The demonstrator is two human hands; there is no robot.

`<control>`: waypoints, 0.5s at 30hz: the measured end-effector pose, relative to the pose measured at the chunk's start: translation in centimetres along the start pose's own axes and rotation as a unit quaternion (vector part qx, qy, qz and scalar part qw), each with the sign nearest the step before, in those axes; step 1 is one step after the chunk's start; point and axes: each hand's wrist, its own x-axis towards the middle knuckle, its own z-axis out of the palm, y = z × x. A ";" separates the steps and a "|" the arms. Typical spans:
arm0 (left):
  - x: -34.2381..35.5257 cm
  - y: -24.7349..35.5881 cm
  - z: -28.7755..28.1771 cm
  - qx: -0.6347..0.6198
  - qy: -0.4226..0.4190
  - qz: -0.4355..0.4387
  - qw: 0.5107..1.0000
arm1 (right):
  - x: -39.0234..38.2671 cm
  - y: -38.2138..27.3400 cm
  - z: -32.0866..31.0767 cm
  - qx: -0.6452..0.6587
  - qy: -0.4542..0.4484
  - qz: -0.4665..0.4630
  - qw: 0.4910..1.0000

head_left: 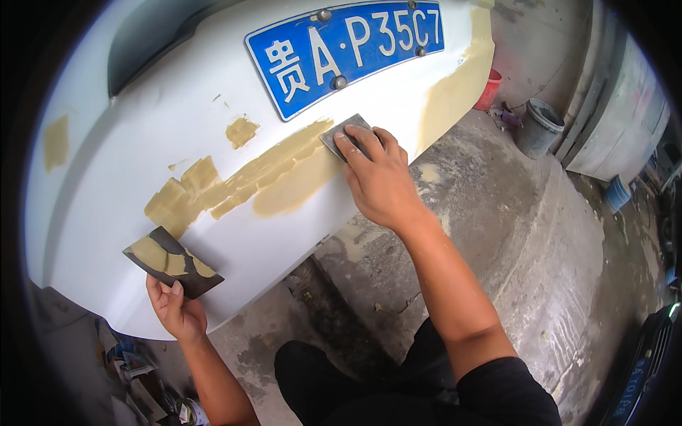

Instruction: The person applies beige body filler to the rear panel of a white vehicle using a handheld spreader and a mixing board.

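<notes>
A white car bumper (pixel 206 177) fills the upper left, with tan body filler (pixel 263 167) smeared across it below a blue licence plate (pixel 348 50). My right hand (pixel 380 167) grips a dark flat spreader (pixel 346 135), its edge against the right end of the long filler streak. Lower left, my left hand (pixel 176 309) holds a dark rectangular putty board (pixel 174 263) from beneath, fingers partly hidden behind it. Lumps of the same tan filler lie on its face. Smaller filler patches (pixel 241 132) mark the panel nearby.
On the concrete floor (pixel 497 213) to the right stand a red bucket (pixel 489 89), a grey bucket (pixel 538 128) and a blue container (pixel 616 194). Another car's front (pixel 643 362) shows at the lower right. Assorted clutter (pixel 138 369) sits at lower left, and my legs are below the bumper.
</notes>
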 end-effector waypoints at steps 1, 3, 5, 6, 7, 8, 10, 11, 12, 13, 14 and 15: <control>0.0 -0.1 -0.3 0.000 -0.003 0.000 1.000 | -0.2 0.0 0.3 0.006 0.000 0.003 1.000; 0.0 -0.3 -0.7 0.001 -0.006 0.000 1.000 | -0.9 0.0 0.6 0.004 -0.008 0.005 1.000; 0.0 -0.2 -0.9 0.007 -0.006 0.001 1.000 | -1.7 0.0 0.5 -0.009 -0.021 0.003 1.000; 0.0 0.0 -0.9 0.006 -0.006 0.003 1.000 | -1.6 0.2 0.4 -0.005 -0.004 -0.005 1.000; 0.1 0.0 -0.7 0.003 -0.007 0.005 1.000 | -1.2 0.3 -0.2 -0.004 0.014 -0.012 1.000; 0.1 0.0 -0.5 -0.001 -0.008 0.007 1.000 | -0.8 0.6 -0.6 -0.002 0.032 -0.018 0.999; 0.0 0.0 -0.3 -0.002 -0.008 0.007 1.000 | 0.0 1.5 -0.4 0.003 0.028 -0.020 0.999; 0.0 0.0 -0.2 -0.003 -0.008 0.007 1.000 | 0.2 1.9 -0.2 0.006 0.026 -0.021 0.999; 0.1 -0.1 -0.3 -0.002 -0.010 0.008 1.000 | 0.1 2.1 0.0 0.009 0.024 -0.021 0.999; 0.1 -0.1 -0.7 0.000 -0.010 0.010 1.000 | -0.1 2.2 0.2 0.014 0.020 -0.023 0.999; 0.1 -0.2 -1.0 0.001 -0.010 0.011 1.000 | -0.3 2.2 0.4 0.018 0.016 -0.024 0.999; -0.1 -0.3 -1.1 0.000 -0.003 0.009 1.000 | -0.6 2.3 0.3 0.008 0.001 -0.018 1.000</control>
